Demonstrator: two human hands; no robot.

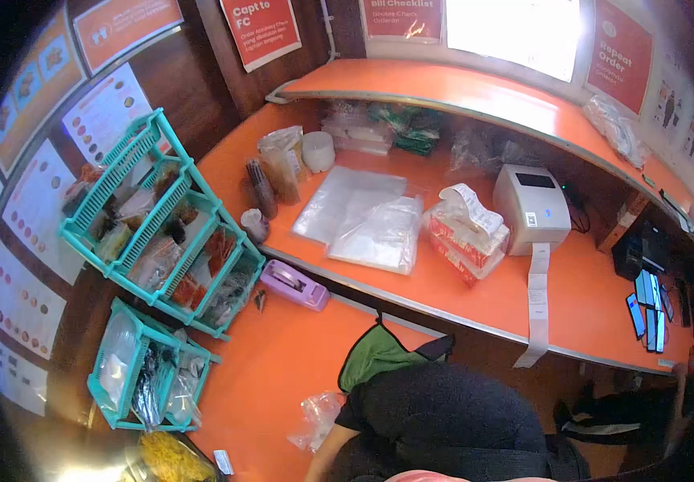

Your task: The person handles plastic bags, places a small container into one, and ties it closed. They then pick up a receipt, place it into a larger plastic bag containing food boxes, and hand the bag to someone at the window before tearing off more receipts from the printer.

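Neither my left nor my right hand shows. Black clothing fills the bottom middle. From a short black sleeve a bare forearm runs down past the lower edge, its hand cut off. A crumpled clear plastic bag lies beside that forearm on the orange table. Just above the black clothing is a green cloth item with dark edging. Farther up, a purple tape dispenser sits against the raised counter. Yellow shredded food is partly visible at the bottom left.
Teal tiered baskets with packets stand at left. On the orange counter are flat plastic bags, a tissue pack, a label printer with a hanging paper strip, and several phones. Dark-clothed legs show at right.
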